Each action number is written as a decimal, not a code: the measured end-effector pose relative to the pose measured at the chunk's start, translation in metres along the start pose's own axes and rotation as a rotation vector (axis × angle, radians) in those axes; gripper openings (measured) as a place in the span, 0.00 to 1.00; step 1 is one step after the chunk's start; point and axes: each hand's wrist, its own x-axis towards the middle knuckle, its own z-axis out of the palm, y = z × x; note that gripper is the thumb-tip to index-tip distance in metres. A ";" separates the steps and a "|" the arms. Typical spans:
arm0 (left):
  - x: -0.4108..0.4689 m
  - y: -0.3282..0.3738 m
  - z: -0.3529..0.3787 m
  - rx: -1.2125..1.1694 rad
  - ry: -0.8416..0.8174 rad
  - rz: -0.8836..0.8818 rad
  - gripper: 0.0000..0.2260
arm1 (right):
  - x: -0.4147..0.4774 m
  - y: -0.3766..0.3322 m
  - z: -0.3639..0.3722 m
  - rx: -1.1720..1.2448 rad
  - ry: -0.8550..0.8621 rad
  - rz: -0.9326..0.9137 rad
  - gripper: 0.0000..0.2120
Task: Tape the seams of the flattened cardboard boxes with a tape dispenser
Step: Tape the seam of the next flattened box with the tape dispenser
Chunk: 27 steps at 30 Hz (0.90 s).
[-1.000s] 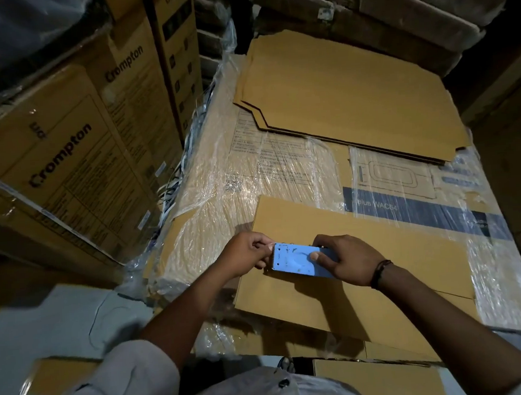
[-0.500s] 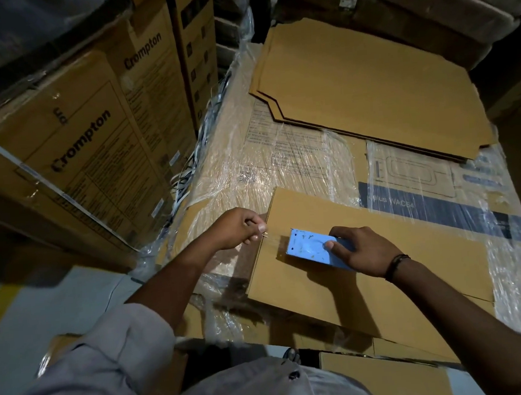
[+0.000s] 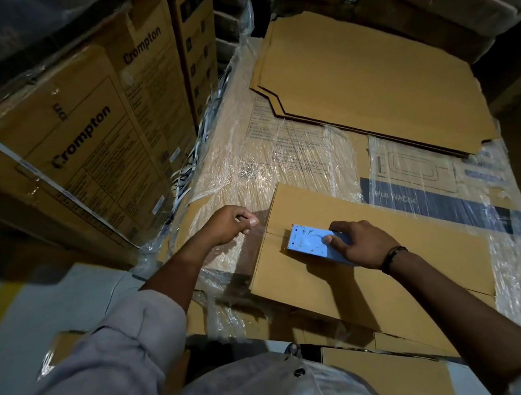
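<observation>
Blue tape dispenser (image 3: 310, 244) pressed flat in right hand (image 3: 363, 245)'s grip; left hand (image 3: 228, 224) pinches tape (image 3: 265, 224).

I'm getting a dim picture: light falls from above onto the middle and the corners sink to black. Glare sparkles on the plastic wrap (image 3: 245, 170). The right hand (image 3: 361, 245) throws a soft shadow across the near cardboard (image 3: 412, 267). Wide-angle bending warps the left boxes (image 3: 79, 142).
</observation>
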 end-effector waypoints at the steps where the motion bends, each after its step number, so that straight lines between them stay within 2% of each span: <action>1: 0.002 -0.002 0.000 -0.013 -0.002 -0.009 0.04 | 0.001 -0.001 0.000 -0.011 0.004 0.000 0.20; 5: 0.007 -0.017 0.009 -0.122 -0.005 -0.044 0.02 | 0.005 -0.004 -0.001 -0.032 0.008 0.016 0.20; 9: 0.003 -0.028 0.031 -0.345 0.055 -0.122 0.03 | 0.008 -0.006 0.000 -0.049 0.004 0.020 0.19; 11: -0.002 -0.026 0.049 -0.428 0.111 -0.116 0.04 | 0.009 -0.005 0.002 -0.046 0.001 0.031 0.20; 13: -0.004 -0.024 0.071 -0.441 0.248 -0.089 0.05 | 0.010 -0.003 0.003 -0.027 0.007 0.041 0.20; 14: -0.004 -0.022 0.082 -0.433 0.330 -0.094 0.08 | 0.010 -0.002 0.003 -0.012 0.012 0.047 0.19; 15: -0.005 -0.020 0.092 -0.415 0.385 -0.143 0.17 | 0.010 0.000 0.004 -0.005 0.019 0.049 0.19; 17: -0.003 -0.020 0.104 -0.389 0.410 -0.392 0.43 | 0.010 0.003 0.005 -0.037 0.012 0.051 0.19; 18: -0.001 -0.020 0.108 -0.335 0.388 -0.516 0.49 | 0.010 0.004 0.005 -0.052 0.009 0.056 0.19; 19: -0.002 -0.015 0.109 -0.267 0.373 -0.568 0.48 | 0.009 0.005 0.005 -0.052 0.005 0.056 0.18; 20: -0.004 -0.009 0.110 -0.217 0.402 -0.547 0.39 | 0.008 0.005 0.006 -0.043 0.005 0.054 0.18; 22: -0.012 0.015 0.110 -0.197 0.571 -0.340 0.17 | 0.005 0.005 0.004 -0.057 0.014 0.038 0.17; 23: -0.017 0.030 0.111 -0.215 0.631 -0.228 0.10 | 0.003 0.005 0.004 -0.071 0.021 0.032 0.17; 25: -0.028 0.053 0.118 -0.130 0.641 -0.069 0.11 | 0.001 0.003 0.005 -0.083 0.035 0.023 0.16; 27: -0.037 0.062 0.133 0.003 0.591 -0.025 0.15 | -0.001 0.002 0.006 -0.067 0.062 0.016 0.15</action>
